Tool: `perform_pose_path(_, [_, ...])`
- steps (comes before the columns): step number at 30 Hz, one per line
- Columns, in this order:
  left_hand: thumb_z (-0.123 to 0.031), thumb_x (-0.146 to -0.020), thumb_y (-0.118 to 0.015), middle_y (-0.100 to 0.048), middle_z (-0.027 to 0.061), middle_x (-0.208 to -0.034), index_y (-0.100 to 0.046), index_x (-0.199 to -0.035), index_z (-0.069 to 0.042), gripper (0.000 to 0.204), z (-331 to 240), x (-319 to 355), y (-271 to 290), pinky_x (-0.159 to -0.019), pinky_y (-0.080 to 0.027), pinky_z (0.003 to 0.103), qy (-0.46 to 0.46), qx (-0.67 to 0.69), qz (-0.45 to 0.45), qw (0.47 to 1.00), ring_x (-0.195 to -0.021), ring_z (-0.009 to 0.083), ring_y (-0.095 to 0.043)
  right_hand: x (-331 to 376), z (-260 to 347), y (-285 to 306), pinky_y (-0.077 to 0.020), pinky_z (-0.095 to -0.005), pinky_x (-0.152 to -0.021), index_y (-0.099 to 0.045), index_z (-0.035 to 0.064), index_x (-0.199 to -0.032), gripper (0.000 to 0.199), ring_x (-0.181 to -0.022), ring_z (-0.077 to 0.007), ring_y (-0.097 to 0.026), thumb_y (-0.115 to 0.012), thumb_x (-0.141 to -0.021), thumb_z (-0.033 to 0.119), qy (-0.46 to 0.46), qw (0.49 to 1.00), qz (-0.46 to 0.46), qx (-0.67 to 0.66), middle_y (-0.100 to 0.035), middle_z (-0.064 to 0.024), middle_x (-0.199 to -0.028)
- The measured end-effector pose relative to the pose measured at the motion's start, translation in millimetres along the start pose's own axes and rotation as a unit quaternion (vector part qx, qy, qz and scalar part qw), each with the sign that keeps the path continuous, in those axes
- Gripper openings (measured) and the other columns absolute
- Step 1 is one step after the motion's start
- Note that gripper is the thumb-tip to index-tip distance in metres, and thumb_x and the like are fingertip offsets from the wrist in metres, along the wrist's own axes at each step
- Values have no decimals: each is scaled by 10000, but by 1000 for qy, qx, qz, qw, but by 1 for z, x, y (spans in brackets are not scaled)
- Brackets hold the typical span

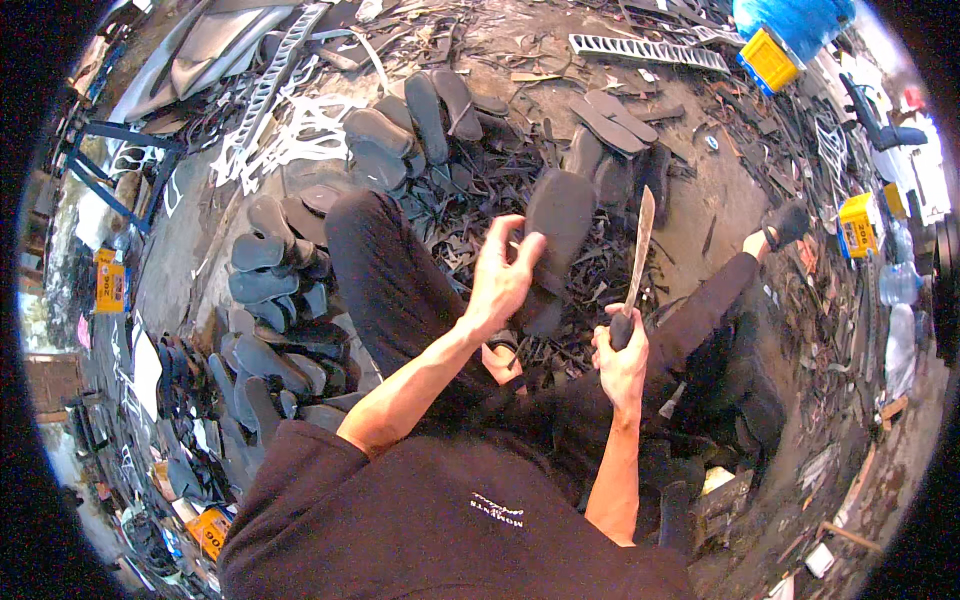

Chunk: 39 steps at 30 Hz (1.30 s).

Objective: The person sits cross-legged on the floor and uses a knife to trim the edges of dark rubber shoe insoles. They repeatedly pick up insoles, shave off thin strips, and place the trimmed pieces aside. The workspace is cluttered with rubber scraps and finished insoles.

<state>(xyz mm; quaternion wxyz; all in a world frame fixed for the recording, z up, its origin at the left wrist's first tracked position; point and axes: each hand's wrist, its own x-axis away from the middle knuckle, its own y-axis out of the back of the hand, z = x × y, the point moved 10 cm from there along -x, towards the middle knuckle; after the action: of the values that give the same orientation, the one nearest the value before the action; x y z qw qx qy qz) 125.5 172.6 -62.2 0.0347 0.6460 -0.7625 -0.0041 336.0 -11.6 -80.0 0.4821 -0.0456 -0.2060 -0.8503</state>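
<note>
My left hand (503, 277) grips a dark rubber shoe sole (556, 222), holding it upright in front of me above my lap. My right hand (621, 360) is closed round the handle of a long knife (639, 247), whose pale blade points up just right of the sole, close to its edge. I sit on the ground with both legs in dark trousers spread out. Black rubber scraps lie on the ground between my legs under the sole.
Piles of dark cut soles (270, 300) lie at my left and more soles (420, 125) ahead. White cut-out sheets (300, 130) lie at the back left. Yellow crates (768, 58) stand at the right, with a blue bag (790, 18) behind.
</note>
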Motion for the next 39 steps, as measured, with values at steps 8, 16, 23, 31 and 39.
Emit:
perform_pose_path(8, [-456,-1059,-693,-701,83,-1147,-556,-1423,-49,563,16,-18,69,-903,-509,318,102,99,-144,979,-1010,137,-618,12,46,33,-570,-419,-729,-630,62,-1308,484,-728,-282,-714,-549,-1118,499,93,975,-128,158,-722,-133,-799])
perform_pose_path(16, [-405,-1004,-799,-744,74,-1146,-605,-1348,13,575,-54,9,23,-841,-544,272,159,186,11,970,-930,106,-673,73,90,-33,-463,-434,-581,-651,11,-1076,513,-607,-274,-618,-514,-1107,504,135,976,123,120,-574,-145,-652])
perform_pose_path(23, [-368,-1065,-721,-747,18,-1064,-656,-1292,-33,409,-65,25,14,-769,-535,265,89,146,27,985,-868,83,-661,53,86,-38,-505,-479,-648,-655,-12,-1130,480,-694,-434,-685,-566,-1091,459,159,972,102,139,-647,-244,-734])
perform_pose_path(31, [-369,-1065,-718,-772,89,-1110,-562,-1333,-13,473,-52,63,-6,-765,-600,301,188,197,0,962,-876,130,-731,-8,96,-46,-529,-528,-696,-632,89,-1168,347,-842,-481,-715,-640,-1062,419,198,962,-51,182,-725,-247,-907])
perform_pose_path(39, [-431,-1034,-750,-727,76,-1036,-553,-1323,-3,553,-59,57,6,-716,-557,286,221,205,-38,953,-813,102,-664,-28,117,-64,-544,-546,-703,-638,106,-1138,417,-900,-504,-711,-584,-1075,515,206,954,-86,201,-734,-257,-977])
